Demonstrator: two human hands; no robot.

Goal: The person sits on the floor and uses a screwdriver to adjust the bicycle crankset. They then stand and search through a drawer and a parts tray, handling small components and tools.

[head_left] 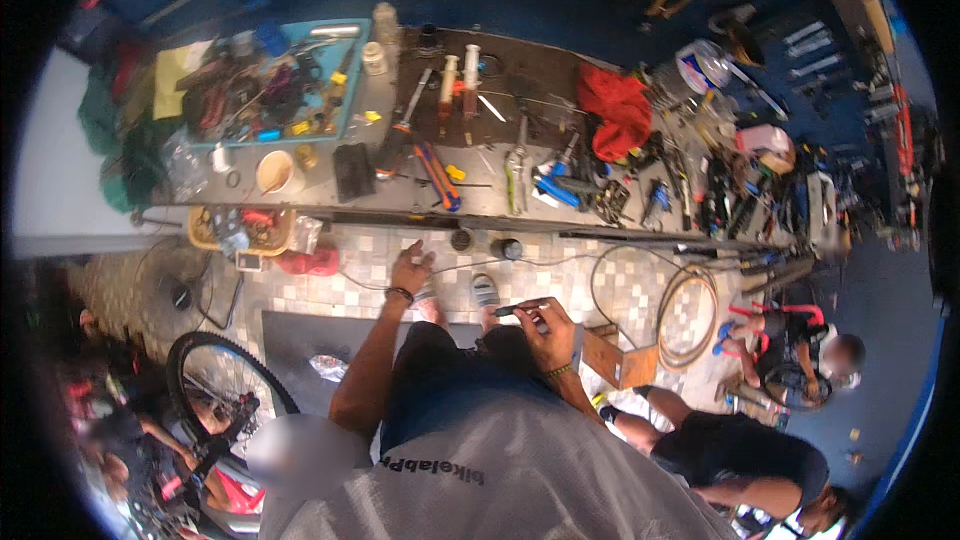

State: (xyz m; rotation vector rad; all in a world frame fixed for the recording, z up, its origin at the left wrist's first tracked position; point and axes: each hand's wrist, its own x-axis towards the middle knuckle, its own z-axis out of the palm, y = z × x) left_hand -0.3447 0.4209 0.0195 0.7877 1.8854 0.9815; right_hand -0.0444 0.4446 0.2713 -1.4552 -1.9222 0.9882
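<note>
My left hand (410, 268) hangs over the tiled floor in front of the workbench (330, 198), fingers apart and holding nothing. My right hand (549, 340) is closed around a slim, dark, pen-shaped tool (522, 308) that points left; its exact kind cannot be made out. On the bench ahead lie an orange-and-blue handled tool (437, 177), two syringes (470, 75) with reddish-brown liquid, green-handled pliers (516, 175) and a blue-handled tool (557, 190). Neither hand touches the bench.
A blue tray (357, 90) of mixed parts, a white cup (280, 173) and a red cloth (612, 110) sit on the bench. Below are a yellow basket (203, 230), a wooden box (622, 360) and coiled tyres (688, 320). A bicycle wheel (180, 370) and other people are nearby.
</note>
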